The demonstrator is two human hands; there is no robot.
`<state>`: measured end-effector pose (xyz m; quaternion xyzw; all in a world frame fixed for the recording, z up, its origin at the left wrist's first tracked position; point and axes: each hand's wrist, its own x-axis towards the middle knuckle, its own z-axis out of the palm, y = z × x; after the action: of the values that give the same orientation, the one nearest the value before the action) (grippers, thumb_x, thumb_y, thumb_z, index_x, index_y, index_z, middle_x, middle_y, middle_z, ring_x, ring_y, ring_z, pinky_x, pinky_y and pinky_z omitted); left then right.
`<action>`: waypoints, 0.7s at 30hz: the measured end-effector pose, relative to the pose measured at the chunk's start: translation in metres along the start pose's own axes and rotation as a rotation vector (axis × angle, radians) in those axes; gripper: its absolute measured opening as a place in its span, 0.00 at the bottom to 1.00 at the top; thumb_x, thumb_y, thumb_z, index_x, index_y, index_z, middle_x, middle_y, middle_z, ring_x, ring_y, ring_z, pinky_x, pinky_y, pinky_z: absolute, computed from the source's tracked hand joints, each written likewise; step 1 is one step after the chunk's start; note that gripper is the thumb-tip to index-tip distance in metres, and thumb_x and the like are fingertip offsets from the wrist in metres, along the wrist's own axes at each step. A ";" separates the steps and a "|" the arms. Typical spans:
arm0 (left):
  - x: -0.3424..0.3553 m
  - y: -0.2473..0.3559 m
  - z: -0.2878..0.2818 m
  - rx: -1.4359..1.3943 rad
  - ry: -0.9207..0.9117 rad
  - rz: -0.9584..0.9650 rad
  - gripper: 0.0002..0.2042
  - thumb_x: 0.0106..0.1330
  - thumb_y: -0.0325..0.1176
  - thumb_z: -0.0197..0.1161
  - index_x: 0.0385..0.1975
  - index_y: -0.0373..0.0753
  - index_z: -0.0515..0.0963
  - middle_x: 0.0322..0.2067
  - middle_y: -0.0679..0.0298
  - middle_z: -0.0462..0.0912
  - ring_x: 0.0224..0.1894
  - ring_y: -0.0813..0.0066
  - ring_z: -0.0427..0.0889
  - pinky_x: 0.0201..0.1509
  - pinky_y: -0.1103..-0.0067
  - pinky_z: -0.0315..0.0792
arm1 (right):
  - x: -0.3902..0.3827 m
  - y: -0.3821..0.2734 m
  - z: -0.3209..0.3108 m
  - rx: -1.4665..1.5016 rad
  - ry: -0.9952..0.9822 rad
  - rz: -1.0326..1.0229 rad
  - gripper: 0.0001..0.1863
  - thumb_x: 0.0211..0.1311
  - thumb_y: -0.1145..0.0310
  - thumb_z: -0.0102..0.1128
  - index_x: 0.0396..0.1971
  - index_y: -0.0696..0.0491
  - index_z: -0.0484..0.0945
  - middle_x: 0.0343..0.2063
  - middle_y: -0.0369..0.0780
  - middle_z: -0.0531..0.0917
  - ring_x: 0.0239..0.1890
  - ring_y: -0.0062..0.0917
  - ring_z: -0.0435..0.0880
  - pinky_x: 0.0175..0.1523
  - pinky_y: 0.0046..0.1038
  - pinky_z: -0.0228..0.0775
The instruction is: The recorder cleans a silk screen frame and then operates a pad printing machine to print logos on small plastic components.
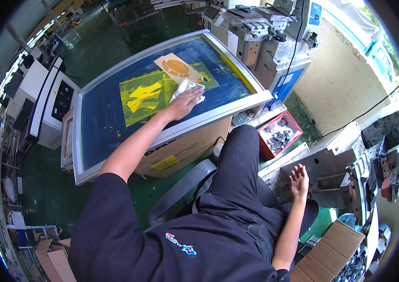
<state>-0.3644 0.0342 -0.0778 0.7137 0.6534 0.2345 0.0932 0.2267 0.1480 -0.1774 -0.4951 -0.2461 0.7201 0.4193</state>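
Note:
A large printing screen (115,124) with a blue mesh and an aluminium frame lies flat on a cardboard box. Yellow stencil patches (143,98) sit in its middle, and a tan sheet with an orange shape (177,68) lies on it further back. My left hand (184,103) is stretched out over the mesh and presses a white rag (185,88) against it. My right hand (299,181) hangs at my right side with fingers spread, holding nothing, above a grey metal block.
A red tray (278,136) of small dark metal parts stands right of my knee. Grey machines (256,33) are behind the screen, a white control cabinet (53,103) at its left. Metal fixtures (387,169) and cardboard boxes (336,249) crowd the right. The floor (100,42) is green.

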 end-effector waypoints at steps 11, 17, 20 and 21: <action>-0.227 -0.182 -0.097 0.447 0.321 -0.553 0.22 0.77 0.32 0.42 0.65 0.29 0.67 0.69 0.45 0.65 0.73 0.52 0.61 0.78 0.67 0.52 | -0.008 -0.010 -0.019 0.046 0.040 -0.035 0.19 0.72 0.48 0.57 0.50 0.45 0.79 0.43 0.32 0.81 0.39 0.22 0.78 0.46 0.27 0.72; -0.180 -0.221 -0.084 0.385 0.350 -0.764 0.25 0.80 0.41 0.36 0.67 0.30 0.65 0.70 0.47 0.63 0.74 0.54 0.59 0.78 0.69 0.48 | -0.014 -0.011 -0.008 0.022 0.036 -0.033 0.19 0.72 0.49 0.56 0.51 0.47 0.77 0.42 0.33 0.81 0.39 0.22 0.79 0.45 0.27 0.72; -0.116 -0.223 -0.089 0.510 0.349 -0.447 0.24 0.77 0.35 0.39 0.69 0.32 0.63 0.71 0.48 0.62 0.74 0.56 0.59 0.79 0.70 0.49 | 0.008 0.004 0.033 0.015 -0.095 0.011 0.20 0.72 0.48 0.56 0.51 0.47 0.78 0.42 0.33 0.81 0.39 0.22 0.79 0.45 0.27 0.73; -0.088 -0.206 -0.064 0.461 0.329 -0.397 0.24 0.78 0.35 0.37 0.70 0.32 0.62 0.72 0.49 0.61 0.76 0.58 0.56 0.80 0.71 0.47 | 0.013 0.005 0.047 -0.002 -0.117 0.018 0.20 0.72 0.48 0.56 0.51 0.47 0.78 0.42 0.33 0.81 0.39 0.22 0.79 0.45 0.27 0.73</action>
<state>-0.5801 -0.0358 -0.1316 0.5275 0.8217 0.1697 -0.1332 0.1801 0.1590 -0.1695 -0.4546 -0.2666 0.7513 0.3971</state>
